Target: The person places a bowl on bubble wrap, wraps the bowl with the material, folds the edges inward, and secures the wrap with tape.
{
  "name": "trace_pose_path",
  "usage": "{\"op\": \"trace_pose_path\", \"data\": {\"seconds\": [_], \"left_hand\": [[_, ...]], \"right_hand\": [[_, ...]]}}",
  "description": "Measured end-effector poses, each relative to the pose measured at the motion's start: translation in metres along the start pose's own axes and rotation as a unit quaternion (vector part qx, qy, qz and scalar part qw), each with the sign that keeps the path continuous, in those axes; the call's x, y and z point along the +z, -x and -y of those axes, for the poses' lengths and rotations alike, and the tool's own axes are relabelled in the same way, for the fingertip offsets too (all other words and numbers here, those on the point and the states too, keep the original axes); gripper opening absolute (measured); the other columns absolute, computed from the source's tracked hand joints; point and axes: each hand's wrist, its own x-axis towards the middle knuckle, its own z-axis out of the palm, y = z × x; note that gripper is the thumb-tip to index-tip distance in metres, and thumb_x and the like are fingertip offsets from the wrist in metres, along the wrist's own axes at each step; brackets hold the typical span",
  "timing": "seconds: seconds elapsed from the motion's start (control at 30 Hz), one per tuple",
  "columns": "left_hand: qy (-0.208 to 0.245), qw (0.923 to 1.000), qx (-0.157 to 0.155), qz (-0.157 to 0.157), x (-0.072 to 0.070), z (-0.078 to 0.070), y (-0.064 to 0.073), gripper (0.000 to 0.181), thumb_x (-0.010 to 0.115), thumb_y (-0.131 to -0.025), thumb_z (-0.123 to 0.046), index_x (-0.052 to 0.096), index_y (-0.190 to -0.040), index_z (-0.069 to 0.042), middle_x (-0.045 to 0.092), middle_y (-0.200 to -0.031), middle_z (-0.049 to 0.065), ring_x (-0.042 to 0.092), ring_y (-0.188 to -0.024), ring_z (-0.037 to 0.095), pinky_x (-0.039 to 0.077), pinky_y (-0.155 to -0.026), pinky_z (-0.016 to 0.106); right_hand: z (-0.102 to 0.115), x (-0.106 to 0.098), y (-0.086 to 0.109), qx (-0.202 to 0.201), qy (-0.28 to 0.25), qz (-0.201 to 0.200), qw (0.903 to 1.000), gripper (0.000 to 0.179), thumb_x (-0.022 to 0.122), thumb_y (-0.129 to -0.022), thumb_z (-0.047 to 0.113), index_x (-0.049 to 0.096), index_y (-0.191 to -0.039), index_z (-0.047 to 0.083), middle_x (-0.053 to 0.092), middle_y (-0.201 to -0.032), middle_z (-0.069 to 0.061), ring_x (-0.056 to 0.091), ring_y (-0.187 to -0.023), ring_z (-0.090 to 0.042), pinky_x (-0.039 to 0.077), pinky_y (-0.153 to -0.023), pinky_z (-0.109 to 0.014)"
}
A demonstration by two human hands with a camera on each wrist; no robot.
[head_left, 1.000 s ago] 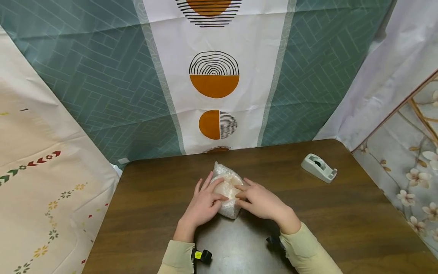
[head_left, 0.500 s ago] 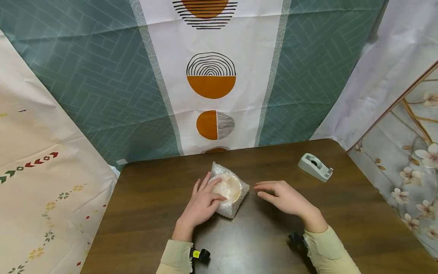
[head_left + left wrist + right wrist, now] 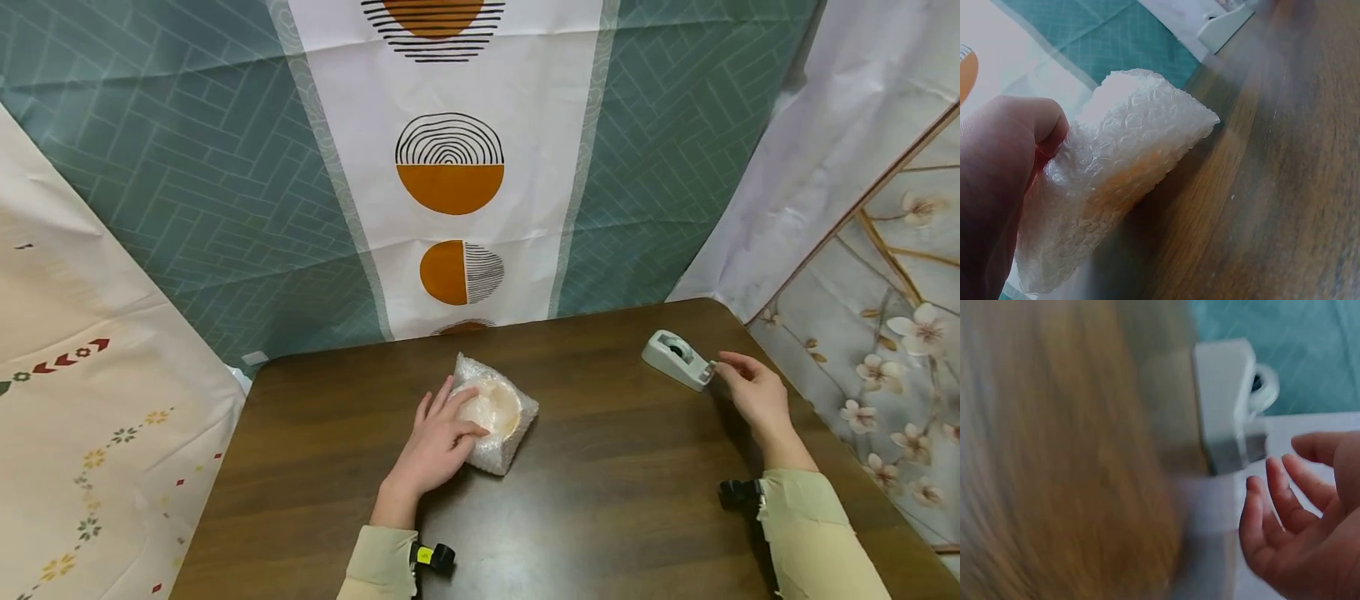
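A bubble-wrapped package [image 3: 491, 417] rests on the table, with something pale and round showing through the top and an orange tint on its side in the left wrist view. My left hand [image 3: 433, 446] presses its thumb and spread fingers onto the wrap's upper left; the left wrist view has the bent thumb [image 3: 1041, 122] against the bubble wrap [image 3: 1129, 137]. At the back right stands a white tape dispenser [image 3: 675, 358]. Beside its cutter end is my right hand [image 3: 757, 400], fingers loosely bent; the right wrist view shows a gap between thumb and fingers, near the dispenser [image 3: 1225, 400].
The dark wooden table [image 3: 600, 483] extends around the package and dispenser. A patterned cloth [image 3: 487, 167] hangs behind its back edge, with a cream cloth [image 3: 90, 417] at left and a flowered one [image 3: 892, 375] at right. Wrist cameras are strapped to both sleeves.
My right hand has left the package and travelled right to the tape dispenser. The left hand has stayed on the bubble wrap. The head view has shifted slightly.
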Motion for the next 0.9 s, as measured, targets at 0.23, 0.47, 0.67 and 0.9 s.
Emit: {"op": "trace_pose_path", "data": {"seconds": [0.23, 0.47, 0.67, 0.9], "left_hand": [[0.005, 1.0, -0.003, 0.004, -0.001, 0.0, 0.001, 0.038, 0.052, -0.099, -0.018, 0.086, -0.107, -0.032, 0.045, -0.166, -0.003, 0.014, -0.164, 0.037, 0.016, -0.121, 0.074], [0.009, 0.9999, 0.001, 0.005, 0.0, 0.002, 0.0, 0.038, 0.052, -0.098, -0.018, 0.087, -0.108, -0.031, 0.046, -0.165, -0.002, 0.016, -0.163, 0.039, 0.016, -0.121, 0.074], [0.019, 0.9998, -0.004, 0.004, -0.002, 0.0, 0.001, 0.038, 0.052, -0.098, -0.017, 0.087, -0.107, -0.03, 0.047, -0.165, -0.001, 0.014, -0.163, 0.038, 0.015, -0.122, 0.073], [0.023, 0.9997, -0.004, 0.005, -0.003, -0.002, 0.003, 0.04, 0.051, -0.099, -0.015, 0.087, -0.108, -0.03, 0.047, -0.165, 0.0, 0.012, -0.164, 0.036, 0.018, -0.121, 0.072]], "right_hand": [[-0.004, -0.016, -0.028, -0.053, 0.172, 0.122, 0.976, 0.062, 0.059, -0.109, 0.048, 0.06, -0.147, -0.001, 0.06, -0.142, -0.034, 0.06, -0.122, -0.043, 0.05, -0.085, -0.039], [0.009, -0.029, -0.051, -0.044, 0.187, 0.242, 0.951, 0.051, 0.063, -0.109, 0.036, 0.062, -0.135, -0.008, 0.067, -0.105, -0.013, 0.058, -0.086, -0.022, 0.051, -0.069, -0.033], [0.022, -0.031, -0.064, -0.022, 0.179, 0.292, 0.9394, 0.043, 0.068, -0.107, 0.027, 0.063, -0.124, -0.012, 0.065, -0.097, -0.002, 0.056, -0.086, -0.017, 0.053, -0.069, -0.033], [0.028, -0.025, -0.064, -0.046, 0.228, 0.272, 0.9338, 0.03, 0.075, -0.1, 0.02, 0.064, -0.101, -0.008, 0.062, -0.09, -0.007, 0.053, -0.081, -0.022, 0.047, -0.068, -0.034]]}}
